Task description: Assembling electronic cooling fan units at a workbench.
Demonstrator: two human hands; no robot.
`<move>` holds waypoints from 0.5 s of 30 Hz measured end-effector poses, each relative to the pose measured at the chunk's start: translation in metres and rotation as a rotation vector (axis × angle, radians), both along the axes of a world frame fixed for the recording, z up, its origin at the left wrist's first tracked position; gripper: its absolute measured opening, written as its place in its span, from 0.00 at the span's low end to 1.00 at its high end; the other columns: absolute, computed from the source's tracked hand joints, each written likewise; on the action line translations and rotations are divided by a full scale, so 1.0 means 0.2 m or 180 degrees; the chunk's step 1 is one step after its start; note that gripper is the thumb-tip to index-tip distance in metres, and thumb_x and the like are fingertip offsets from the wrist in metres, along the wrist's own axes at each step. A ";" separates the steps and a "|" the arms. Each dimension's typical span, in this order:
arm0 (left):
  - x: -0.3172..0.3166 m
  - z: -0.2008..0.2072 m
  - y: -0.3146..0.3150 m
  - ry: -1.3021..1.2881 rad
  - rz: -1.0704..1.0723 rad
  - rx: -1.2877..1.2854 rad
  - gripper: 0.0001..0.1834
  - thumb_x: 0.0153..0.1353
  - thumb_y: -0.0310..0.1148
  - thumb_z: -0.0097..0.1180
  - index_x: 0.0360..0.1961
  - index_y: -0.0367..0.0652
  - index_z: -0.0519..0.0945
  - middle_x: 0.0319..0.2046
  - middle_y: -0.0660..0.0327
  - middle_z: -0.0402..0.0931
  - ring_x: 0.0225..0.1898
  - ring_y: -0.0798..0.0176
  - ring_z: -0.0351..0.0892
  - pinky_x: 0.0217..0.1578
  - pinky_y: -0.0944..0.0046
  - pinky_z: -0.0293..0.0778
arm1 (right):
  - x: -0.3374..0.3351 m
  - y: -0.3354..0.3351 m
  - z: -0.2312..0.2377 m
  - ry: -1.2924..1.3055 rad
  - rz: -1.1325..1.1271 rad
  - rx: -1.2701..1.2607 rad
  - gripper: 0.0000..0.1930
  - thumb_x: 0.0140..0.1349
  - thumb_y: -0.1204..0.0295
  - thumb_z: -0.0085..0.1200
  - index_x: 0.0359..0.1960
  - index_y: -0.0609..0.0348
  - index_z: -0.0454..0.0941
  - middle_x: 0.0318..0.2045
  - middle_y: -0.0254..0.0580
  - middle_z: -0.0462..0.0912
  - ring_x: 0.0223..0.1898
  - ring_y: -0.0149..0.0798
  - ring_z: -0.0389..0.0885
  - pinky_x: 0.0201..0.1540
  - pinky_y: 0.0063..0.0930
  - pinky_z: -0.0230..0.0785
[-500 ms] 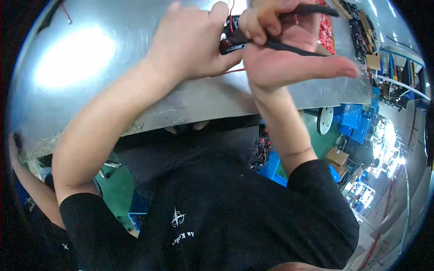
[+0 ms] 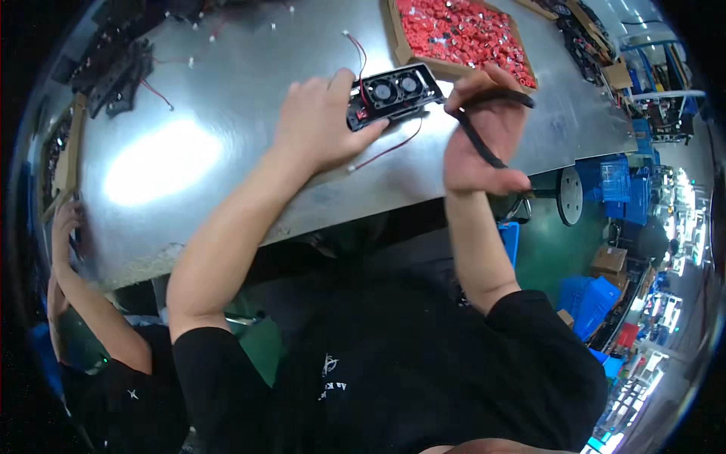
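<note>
My left hand (image 2: 321,121) is closed on the left end of a black rectangular housing (image 2: 431,83) with two small round fans (image 2: 383,91) in it. Its thumb lies along the near edge. A red and black wire (image 2: 364,57) rises from the housing to a white plug; another wire (image 2: 393,153) curves across the table toward me. At the housing's right end, my right hand (image 2: 491,132) is turned palm up. Its fingers pinch a black V-shaped piece (image 2: 480,144) whose two arms spread across the palm; its exact kind is unclear.
Behind my right hand stands a cardboard tray (image 2: 399,45) full of small red parts (image 2: 469,34). Several black parts (image 2: 125,79) with wires lie at the far left of the metal table (image 2: 249,144). A co-worker's hand (image 2: 66,219) rests by a cardboard box (image 2: 72,151) on the left.
The view has shifted, so both hands and the housing appear lower and more of the table shows. My right hand has moved back from over the housing, still pinching the black piece.
</note>
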State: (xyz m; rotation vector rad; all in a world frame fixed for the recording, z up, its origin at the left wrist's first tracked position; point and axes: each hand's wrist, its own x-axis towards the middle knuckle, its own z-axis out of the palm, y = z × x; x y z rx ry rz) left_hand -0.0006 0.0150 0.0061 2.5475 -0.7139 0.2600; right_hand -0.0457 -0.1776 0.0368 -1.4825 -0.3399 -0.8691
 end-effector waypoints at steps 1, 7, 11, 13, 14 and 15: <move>0.02 0.01 0.02 0.0034 -0.0047 -0.0261 0.33 0.54 0.53 0.70 0.50 0.39 0.75 0.40 0.45 0.82 0.44 0.40 0.82 0.47 0.44 0.75 | -0.01 -0.10 0.00 0.0341 -0.0202 -0.0555 0.69 0.45 0.09 0.31 0.65 0.68 0.67 0.43 0.46 0.78 0.36 0.32 0.74 0.39 0.26 0.67; 0.08 0.04 0.08 0.0622 -0.0356 -0.1620 0.34 0.53 0.37 0.75 0.57 0.39 0.71 0.44 0.52 0.81 0.50 0.54 0.82 0.53 0.57 0.76 | -0.06 -0.42 -0.09 0.1208 -0.0510 -0.3336 0.48 0.52 0.58 0.75 0.73 0.60 0.65 0.56 0.52 0.79 0.57 0.54 0.76 0.62 0.46 0.67; 0.08 0.02 0.13 0.1500 -0.1004 -0.2661 0.38 0.55 0.29 0.74 0.63 0.42 0.65 0.51 0.60 0.74 0.53 0.66 0.76 0.57 0.64 0.73 | -0.07 -0.40 -0.09 0.1822 -0.0365 -0.3499 0.48 0.51 0.47 0.73 0.68 0.65 0.70 0.71 0.59 0.65 0.73 0.62 0.59 0.75 0.51 0.52; 0.07 0.05 0.11 0.1670 -0.1211 -0.2740 0.39 0.53 0.28 0.73 0.63 0.42 0.64 0.51 0.60 0.74 0.54 0.66 0.75 0.58 0.64 0.72 | -0.08 -0.44 -0.12 0.1080 -0.0181 -0.2890 0.43 0.59 0.52 0.66 0.70 0.65 0.67 0.69 0.59 0.69 0.71 0.59 0.64 0.74 0.50 0.54; 0.05 0.07 0.10 0.1549 -0.1364 -0.2765 0.40 0.52 0.28 0.74 0.64 0.42 0.64 0.51 0.60 0.74 0.54 0.66 0.75 0.57 0.64 0.72 | -0.08 -0.46 -0.14 0.0833 -0.0002 -0.2370 0.40 0.64 0.51 0.62 0.71 0.65 0.66 0.67 0.57 0.71 0.70 0.56 0.68 0.74 0.48 0.55; 0.03 0.06 0.11 0.1679 -0.1419 -0.2725 0.41 0.52 0.28 0.74 0.64 0.42 0.64 0.51 0.60 0.74 0.54 0.66 0.75 0.56 0.64 0.73 | -0.11 -0.43 -0.13 0.1155 0.0499 -0.1334 0.38 0.68 0.50 0.55 0.72 0.64 0.65 0.65 0.55 0.74 0.66 0.51 0.72 0.72 0.46 0.60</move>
